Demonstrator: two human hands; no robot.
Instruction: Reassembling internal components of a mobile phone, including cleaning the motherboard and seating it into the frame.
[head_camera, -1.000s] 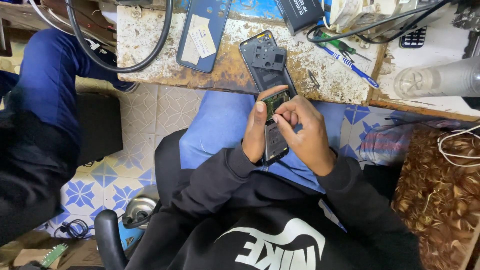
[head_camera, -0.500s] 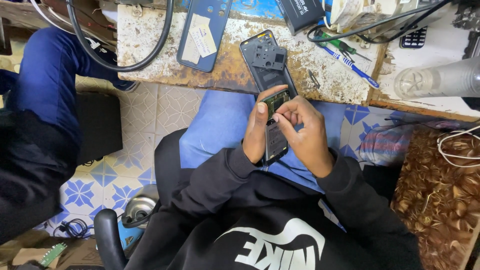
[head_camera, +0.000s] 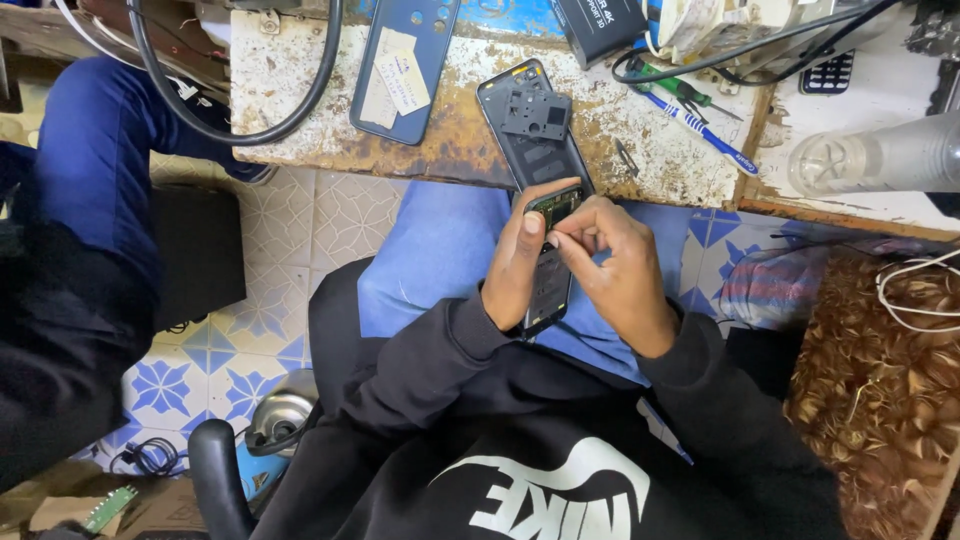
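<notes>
Closest to the camera, the person's black sleeves met over the lap, and both hands worked on an opened phone (head_camera: 548, 275) held above the blue-trousered knees. The left hand (head_camera: 515, 262) was wrapped around the phone's left side, thumb pressed near the top edge. The right hand (head_camera: 615, 265) had its fingertips (head_camera: 568, 222) pinched together on a small part at the top of the phone, by the green circuit board; what exactly they gripped was too small to tell.

Judging by how things lay, the phone was already stripped: its back was off and its insides showed, so opening up was done, while the work on the top part looked unfinished and closing up was all left.

Just beyond the hands, a dark phone frame (head_camera: 535, 125) lay on the worn bench (head_camera: 300, 110), overhanging the near edge almost above the held phone. A blue back cover (head_camera: 403, 65) with paper labels lay to its left, a thick black cable (head_camera: 300, 100) looped past it, and a blue pen (head_camera: 700, 135) and a screwdriver (head_camera: 685, 92) lay to the right. A clear bottle (head_camera: 880, 155) lay farther right.

Room was tight: the bench edge stood close ahead, another person's blue-clad leg (head_camera: 95, 160) sat at the left, and a brown mat (head_camera: 880, 390) crowded the right. The tiled floor (head_camera: 290, 230) showed between.
</notes>
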